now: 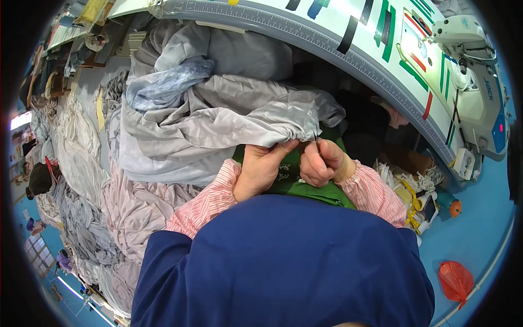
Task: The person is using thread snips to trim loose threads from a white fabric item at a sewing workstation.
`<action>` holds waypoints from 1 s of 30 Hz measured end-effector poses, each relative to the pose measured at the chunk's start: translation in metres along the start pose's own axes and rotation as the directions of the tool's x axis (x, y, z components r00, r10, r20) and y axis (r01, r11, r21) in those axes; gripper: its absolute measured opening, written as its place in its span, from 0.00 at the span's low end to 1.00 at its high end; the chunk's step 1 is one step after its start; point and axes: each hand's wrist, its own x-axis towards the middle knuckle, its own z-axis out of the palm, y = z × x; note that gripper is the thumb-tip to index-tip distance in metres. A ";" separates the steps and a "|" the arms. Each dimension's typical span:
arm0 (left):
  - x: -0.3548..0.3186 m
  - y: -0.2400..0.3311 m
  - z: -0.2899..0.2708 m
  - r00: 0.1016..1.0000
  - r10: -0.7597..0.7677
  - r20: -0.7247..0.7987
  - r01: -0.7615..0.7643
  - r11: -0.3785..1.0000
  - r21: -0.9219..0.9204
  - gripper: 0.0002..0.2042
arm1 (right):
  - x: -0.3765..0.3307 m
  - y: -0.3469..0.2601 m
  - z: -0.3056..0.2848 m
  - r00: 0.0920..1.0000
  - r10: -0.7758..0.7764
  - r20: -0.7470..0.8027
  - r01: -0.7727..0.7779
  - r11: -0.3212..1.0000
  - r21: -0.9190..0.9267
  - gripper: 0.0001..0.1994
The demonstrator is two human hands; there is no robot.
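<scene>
A large piece of silky light grey fabric [218, 122] lies in folds before me, its near edge gathered into small puckers. My left hand [262, 168] is closed on that puckered edge, thumb and fingers pinching it. Just to its right, my right hand [322, 163] is closed around a small dark pointed tool [317, 143], its tip at the end of the gathered edge. Whether the tool is snips or tweezers I cannot make out. Dark green cloth [313, 193] with pale lettering lies beneath both hands, over my lap.
A curved-looking table edge with a ruler strip [305, 34] runs across the far side, with a white sewing machine [479, 92] at right. Heaped pale fabric [144, 210] fills the left. A scrap box [411, 188] and a red bag [456, 280] are on the right.
</scene>
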 end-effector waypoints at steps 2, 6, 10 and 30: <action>0.001 0.000 0.004 1.000 0.017 0.002 -0.017 1.000 0.007 0.08 | -0.002 0.000 0.004 0.999 -0.048 -0.012 0.047 0.998 -0.037 0.24; 0.013 -0.008 -0.017 0.994 -0.080 -0.070 0.080 0.997 -0.001 0.08 | 0.010 -0.023 0.023 0.849 -0.228 0.477 0.333 0.931 -0.149 0.22; 0.015 0.003 -0.005 0.993 -0.088 -0.083 0.087 0.996 -0.017 0.06 | -0.002 -0.046 0.039 0.906 -0.422 0.024 0.398 0.831 -0.389 0.16; 0.011 0.001 -0.022 0.975 -0.206 -0.080 0.209 0.977 0.031 0.06 | 0.026 -0.028 0.027 0.808 -0.573 0.139 -0.208 -0.497 -0.842 0.06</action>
